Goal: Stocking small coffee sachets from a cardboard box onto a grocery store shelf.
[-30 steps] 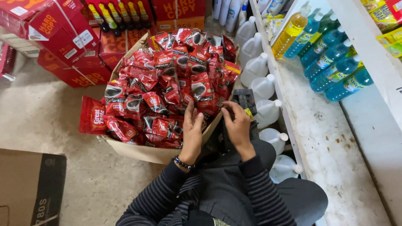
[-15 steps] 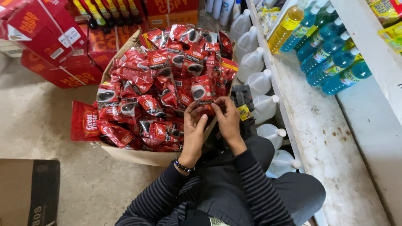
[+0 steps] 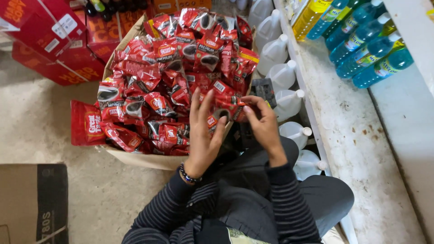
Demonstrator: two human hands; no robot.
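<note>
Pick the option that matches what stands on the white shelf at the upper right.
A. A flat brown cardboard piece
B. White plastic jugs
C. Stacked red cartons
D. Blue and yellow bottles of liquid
D: blue bottles and a yellow bottle lie in a row on the white shelf, while the white jugs sit below it beside the open box of red packets.
</note>
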